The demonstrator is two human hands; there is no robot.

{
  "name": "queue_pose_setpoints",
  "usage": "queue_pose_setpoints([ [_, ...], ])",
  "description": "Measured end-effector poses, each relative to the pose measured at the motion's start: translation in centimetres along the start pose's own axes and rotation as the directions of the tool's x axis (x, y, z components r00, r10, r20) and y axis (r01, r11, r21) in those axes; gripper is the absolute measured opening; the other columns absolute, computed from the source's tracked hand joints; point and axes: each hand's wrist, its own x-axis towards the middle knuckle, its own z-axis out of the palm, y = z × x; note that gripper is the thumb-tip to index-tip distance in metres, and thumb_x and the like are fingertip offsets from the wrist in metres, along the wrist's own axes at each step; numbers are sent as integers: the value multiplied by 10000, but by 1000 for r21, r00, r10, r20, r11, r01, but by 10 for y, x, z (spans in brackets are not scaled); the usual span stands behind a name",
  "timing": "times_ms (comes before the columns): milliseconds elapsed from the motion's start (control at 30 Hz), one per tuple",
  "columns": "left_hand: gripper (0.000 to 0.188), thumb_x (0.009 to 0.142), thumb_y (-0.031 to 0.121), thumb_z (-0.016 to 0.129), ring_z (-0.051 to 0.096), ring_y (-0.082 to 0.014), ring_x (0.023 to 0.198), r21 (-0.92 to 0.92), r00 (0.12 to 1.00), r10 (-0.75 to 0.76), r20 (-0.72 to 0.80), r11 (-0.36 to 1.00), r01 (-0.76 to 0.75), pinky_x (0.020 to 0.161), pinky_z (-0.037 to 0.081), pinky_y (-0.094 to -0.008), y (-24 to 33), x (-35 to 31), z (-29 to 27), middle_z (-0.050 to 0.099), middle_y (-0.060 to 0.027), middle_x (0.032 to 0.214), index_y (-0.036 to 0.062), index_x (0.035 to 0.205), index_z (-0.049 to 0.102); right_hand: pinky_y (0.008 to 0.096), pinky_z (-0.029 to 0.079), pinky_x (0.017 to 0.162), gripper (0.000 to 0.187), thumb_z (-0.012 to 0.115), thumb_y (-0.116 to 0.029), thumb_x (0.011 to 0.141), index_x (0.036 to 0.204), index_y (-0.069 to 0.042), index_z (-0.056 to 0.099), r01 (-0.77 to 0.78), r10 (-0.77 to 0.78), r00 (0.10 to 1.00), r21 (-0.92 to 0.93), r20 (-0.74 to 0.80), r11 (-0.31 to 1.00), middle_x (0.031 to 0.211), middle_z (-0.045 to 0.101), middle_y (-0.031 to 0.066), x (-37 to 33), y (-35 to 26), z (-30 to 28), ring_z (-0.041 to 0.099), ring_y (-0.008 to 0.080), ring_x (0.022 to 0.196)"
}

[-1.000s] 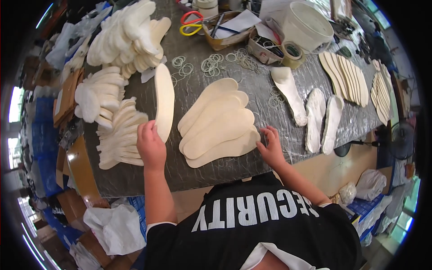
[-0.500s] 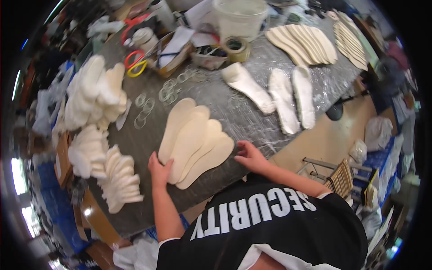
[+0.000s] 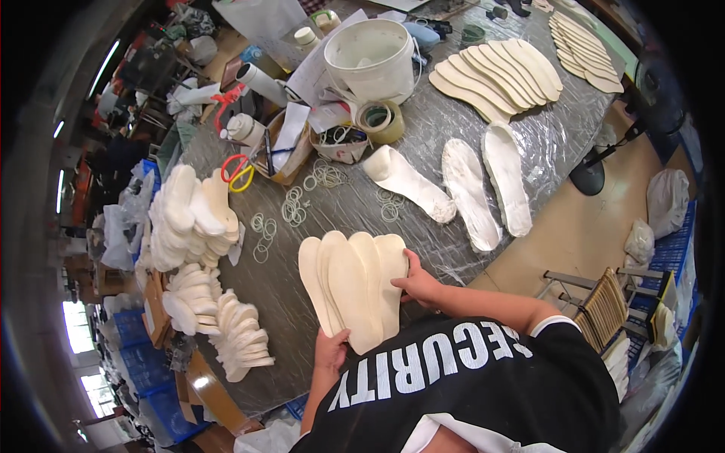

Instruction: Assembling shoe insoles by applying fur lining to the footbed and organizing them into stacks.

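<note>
Several cream shoe insoles (image 3: 355,291) are held in a fan just above the near part of the table, close to my body. My left hand (image 3: 330,351) pinches their lower left ends, with the thumb on top. At the upper right edge of the fan, my right hand (image 3: 419,281) grips the outermost insole between thumb and fingers. Beyond the fan lie loose pale rubber bands (image 3: 296,208). Three white moulded insoles (image 3: 470,195) rest on the table to the right, the leftmost one with a raised heel cup.
Fanned insoles (image 3: 498,75) lie at the far right of the plastic-covered table (image 3: 279,302). White padded pieces (image 3: 192,215) are heaped on the left. A white bucket (image 3: 374,64), tape rolls (image 3: 381,121), scissors (image 3: 240,175) and an open box (image 3: 283,147) stand at the back.
My right hand, earlier apart from the insoles, now grips their right edge. The fan has come nearer my body and turned more upright. The head view has shifted.
</note>
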Motion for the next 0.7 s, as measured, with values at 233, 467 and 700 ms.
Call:
queue_pose_setpoints([
  [233, 582, 674, -144, 599, 570, -255, 990, 186, 945, 323, 53, 927, -327, 802, 502, -372, 65, 21, 24, 557, -137, 1102, 2, 1204, 409, 413, 528, 707, 902, 596, -48, 747, 1392, -126, -30, 259, -255, 963, 32, -89, 965, 1259, 397, 207, -5, -58, 22, 502, 289, 1055],
  [467, 454, 842, 26, 494, 518, -275, 1049, -23, 825, 445, 349, 884, -467, 837, 461, -417, 186, 144, 67, 481, -147, 1208, 42, 1276, 361, 329, 454, 836, 799, 636, -169, 729, 1383, -31, 199, 584, -618, 773, -218, -145, 782, 1202, 500, 199, 15, -145, 34, 541, 242, 1001],
  [700, 275, 796, 150, 449, 574, -241, 822, 358, 854, 502, -138, 829, -430, 642, 465, -298, 114, 217, 62, 560, -143, 938, -3, 1009, 529, 269, 448, 537, 155, 615, -194, 765, 810, -47, 637, 514, -554, 783, -207, -283, 832, 670, 630, 10, -64, 31, -49, 564, 109, 583],
])
